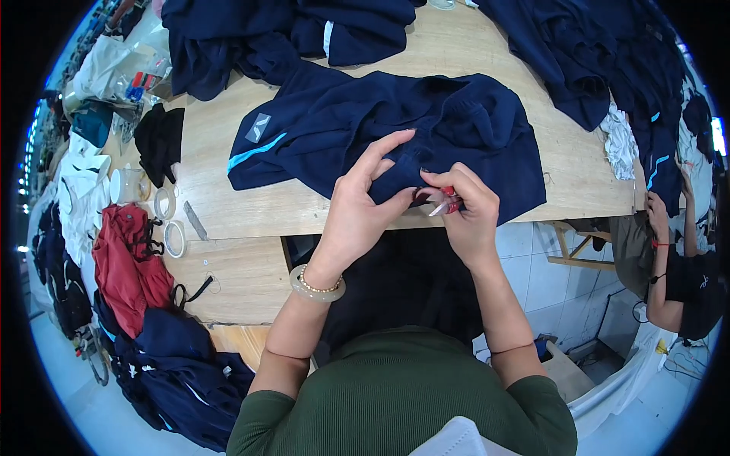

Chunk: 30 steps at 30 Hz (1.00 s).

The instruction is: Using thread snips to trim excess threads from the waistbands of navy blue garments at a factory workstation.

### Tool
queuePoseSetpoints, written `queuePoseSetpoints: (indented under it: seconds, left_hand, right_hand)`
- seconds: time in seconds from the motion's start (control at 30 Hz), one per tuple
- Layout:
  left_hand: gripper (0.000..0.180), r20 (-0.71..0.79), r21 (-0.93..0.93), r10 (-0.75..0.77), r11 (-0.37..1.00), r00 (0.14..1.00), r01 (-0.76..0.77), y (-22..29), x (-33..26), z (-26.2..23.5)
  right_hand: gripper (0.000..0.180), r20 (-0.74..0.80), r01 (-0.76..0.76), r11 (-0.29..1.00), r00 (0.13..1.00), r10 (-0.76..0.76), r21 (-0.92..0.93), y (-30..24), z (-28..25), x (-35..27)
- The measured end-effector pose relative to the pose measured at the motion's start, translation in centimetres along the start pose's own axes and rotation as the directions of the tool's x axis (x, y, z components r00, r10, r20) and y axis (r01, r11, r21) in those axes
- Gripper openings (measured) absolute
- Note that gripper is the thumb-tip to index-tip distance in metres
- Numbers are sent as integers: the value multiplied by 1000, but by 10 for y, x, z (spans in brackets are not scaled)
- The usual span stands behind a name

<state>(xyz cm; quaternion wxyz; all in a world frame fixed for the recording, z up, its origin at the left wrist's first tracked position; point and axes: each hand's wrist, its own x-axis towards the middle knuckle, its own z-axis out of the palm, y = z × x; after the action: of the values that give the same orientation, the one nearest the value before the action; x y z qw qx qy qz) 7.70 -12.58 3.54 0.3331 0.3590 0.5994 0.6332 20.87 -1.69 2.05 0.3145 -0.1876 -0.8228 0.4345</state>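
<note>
A dark navy garment point(327, 125), with a light-blue stripe and a small grey patch, lies bunched on the table in front of me. My left hand point(361, 197) rests at its near gathered part, index finger and thumb stretched apart with the cloth between and under them. A middle finger shows partly curled behind the index. My right hand point(473, 213) is closed around small red-handled thread snips point(450, 202), whose metal blades point toward my left thumb and nearly meet it. Whether a thread lies at the blades is too small to tell.
More navy garments point(357, 30) are heaped at the far side and far right. On the left are rolls of tape point(174, 239), a black cloth point(160, 140) and a red bag point(129, 266). At the right edge another person's arm point(660, 258) reaches to hanging clothes.
</note>
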Motion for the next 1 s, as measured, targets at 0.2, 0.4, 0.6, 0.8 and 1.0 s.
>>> queuePoseSetpoints:
  seconds: [0.2, 0.4, 0.6, 0.8, 1.0]
  left_hand:
    - [58, 8, -6, -59, 998, 998, 59, -11, -5, -4]
    - [59, 7, -55, -73, 996, 997, 73, -10, -7, -2]
    - [67, 17, -2, -4, 1000, 1000, 4, -5, -7, -4]
    - [66, -5, 209, -9, 978, 1000, 9, -9, -10, -2]
    - [66, -4, 126, 28, 992, 1000, -28, -6, -7, -3]
  right_hand:
    - [4, 16, -280, 881, 955, 297, 381, 11, 13, -1]
    - [7, -150, -235, 875, 934, 323, 423, 17, 4, 1]
    - [28, -69, -34, 996, 997, 39, 82, -2, -2, -1]
    - [22, -109, 21, 995, 994, -32, -100, -3, 9, 4]
    - [22, -53, -321, 737, 899, 434, 595, 4, -6, 12]
